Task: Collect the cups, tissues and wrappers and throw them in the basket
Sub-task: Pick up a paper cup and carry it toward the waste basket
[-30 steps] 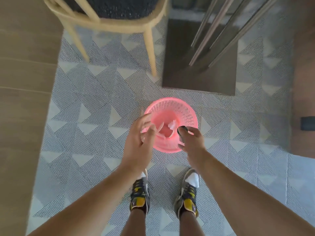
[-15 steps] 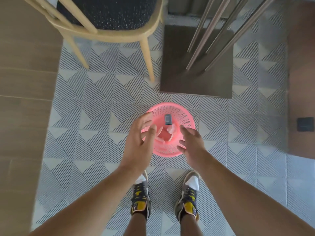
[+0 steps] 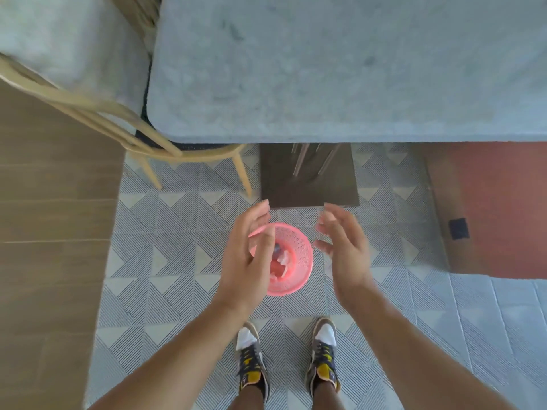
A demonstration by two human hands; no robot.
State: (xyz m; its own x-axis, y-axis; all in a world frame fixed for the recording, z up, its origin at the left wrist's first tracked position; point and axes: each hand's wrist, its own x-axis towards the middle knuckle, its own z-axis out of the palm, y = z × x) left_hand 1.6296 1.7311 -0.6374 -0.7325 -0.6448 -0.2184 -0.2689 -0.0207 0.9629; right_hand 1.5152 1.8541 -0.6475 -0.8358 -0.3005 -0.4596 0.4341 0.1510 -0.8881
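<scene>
A pink mesh basket stands on the patterned floor just ahead of my shoes. Inside it lie white tissue scraps and a small dark wrapper, partly hidden by my left thumb. My left hand hovers above the basket's left rim, fingers apart and holding nothing. My right hand is raised to the right of the basket, fingers spread and likewise holding nothing.
A grey stone table top fills the upper view, its dark square base standing just beyond the basket. A wooden chair sits at the left. A second grey table is at top left. A small dark square lies on the red floor at right.
The small dark wrapper left my right hand and fell into the basket. Both hands opened, rose and drew apart. My view tilted up, bringing the table top into sight.
</scene>
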